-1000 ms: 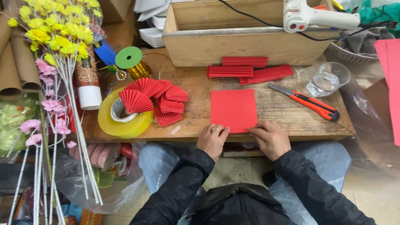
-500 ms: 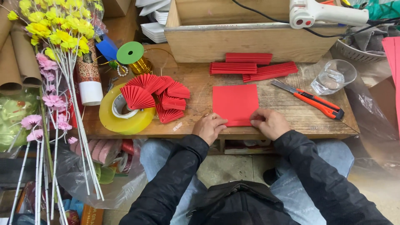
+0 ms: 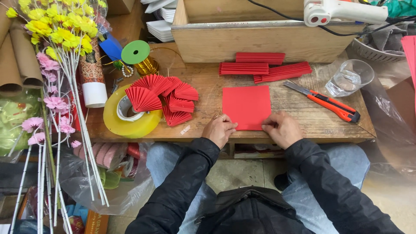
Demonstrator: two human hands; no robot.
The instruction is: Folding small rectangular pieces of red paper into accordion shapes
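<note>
- Red sheet lies flat near the front edge of the surface, square to you, so both hands can work its near edge at once.
- Your left hand sits at the sheet's near left corner, your right hand at the near right corner; the hands are well apart, one per corner, which looks like it keeps the edge straight.
- Left fingers: curled, pressed together, tips pinching the sheet's edge. There's a ring on one finger.
- Right fingers: curled, tips on the sheet's near edge, pinching or pressing it down; can't tell which, since the knuckles hide the tips.
- Neither hand is spread; both are loosely closed over the paper edge.
- Pleated strips are stacked along the back edge, against the wooden box, out of the hands' way.
- Folded fans are piled at the left, partly overlapping the tape roll near the front left corner.
- Knife lies to the right of the sheet, blade pointing away from your hands, near but not touching the sheet.
- Glass is at the back right corner, glue gun on the box rim, and flowers beyond the left edge.
</note>
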